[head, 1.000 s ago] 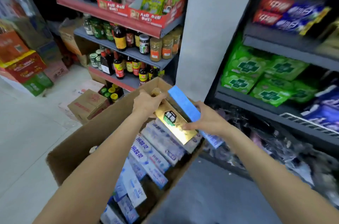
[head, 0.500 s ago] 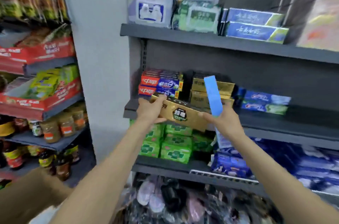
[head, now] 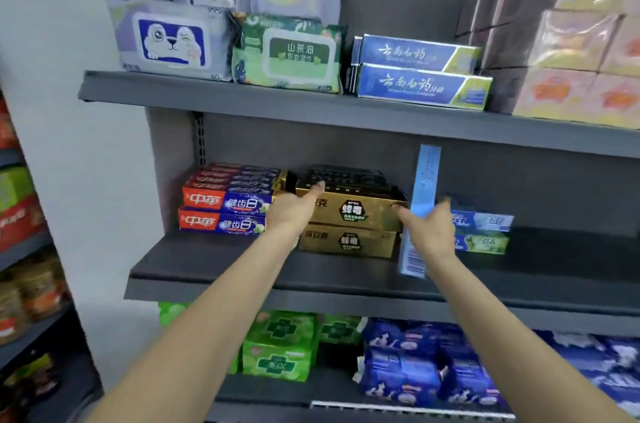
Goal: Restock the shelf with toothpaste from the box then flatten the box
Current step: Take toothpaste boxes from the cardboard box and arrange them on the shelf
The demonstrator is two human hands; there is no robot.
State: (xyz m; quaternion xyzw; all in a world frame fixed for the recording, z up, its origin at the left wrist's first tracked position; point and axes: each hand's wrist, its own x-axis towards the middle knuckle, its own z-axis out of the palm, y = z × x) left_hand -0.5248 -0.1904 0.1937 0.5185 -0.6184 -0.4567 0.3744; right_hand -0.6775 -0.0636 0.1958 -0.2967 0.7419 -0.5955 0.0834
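**Watch that blue carton while you're seating the gold one**

Your left hand [head: 294,211] has its fingers [head: 317,187] laid over the top left corner of the gold toothpaste carton [head: 349,209], loosely curled rather than clamped, more pressing and steering than gripping. Your right hand [head: 431,232] is doing two jobs: its forefinger [head: 403,212] pokes out against the gold carton's right end, while the other fingers are wrapped round a light blue toothpaste carton [head: 424,187] held upright on end, just beside the gold stack.

The gold carton sits on top of a second gold carton [head: 348,242] on the middle shelf [head: 346,287], squeezed between the red and blue toothpaste stack [head: 225,204] on the left and the blue and green toothpaste boxes [head: 483,232] on the right. It looks pretty much home, maybe a nudge off square.

What I'd worry about:

- That tall blue carton is pinched near its lower half with a hand that's busy pushing. Push harder with the forefinger and I reckon the hold loosens and it tips or drops off the shelf edge.
- Its top end is close under the upper shelf [head: 346,110]. Lift your hand and it may knock.
- Shove the gold carton too far left and you'll skew the red stack; it's touching or nearly so, can't tell which.
- The cardboard box isn't in shot, so no idea how much stock is left.
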